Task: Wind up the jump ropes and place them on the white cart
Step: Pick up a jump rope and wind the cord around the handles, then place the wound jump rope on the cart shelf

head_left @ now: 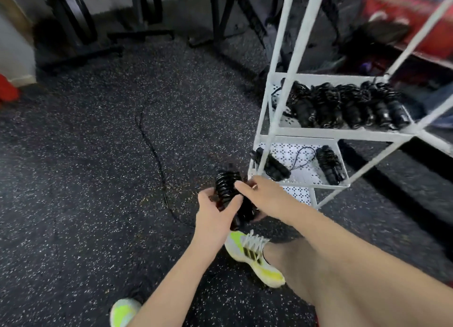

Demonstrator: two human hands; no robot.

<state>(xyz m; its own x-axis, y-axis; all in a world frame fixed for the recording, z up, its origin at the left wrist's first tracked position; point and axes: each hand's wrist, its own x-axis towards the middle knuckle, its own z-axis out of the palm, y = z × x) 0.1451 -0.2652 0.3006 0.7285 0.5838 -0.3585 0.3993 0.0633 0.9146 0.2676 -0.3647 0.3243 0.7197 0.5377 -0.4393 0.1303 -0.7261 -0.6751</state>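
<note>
A black jump rope (228, 187) is partly wound in tight coils round its handles, held low in front of me. My left hand (215, 211) grips the coiled bundle from below and the left. My right hand (259, 191) holds the bundle's right side, its forefinger lying across the coils. The loose tail of the rope (152, 150) trails away over the speckled floor toward the back. The white cart (289, 130) stands just right of my hands. Several wound ropes (343, 106) lie on its middle shelf, and two more bundles (328, 164) sit on the lower shelf.
Dark speckled rubber floor (85, 179) spreads to the left. Black gym equipment frames (147, 12) stand along the back wall. A red object (404, 12) sits at the upper right behind the cart. My feet in white and yellow shoes (255, 258) are below my hands.
</note>
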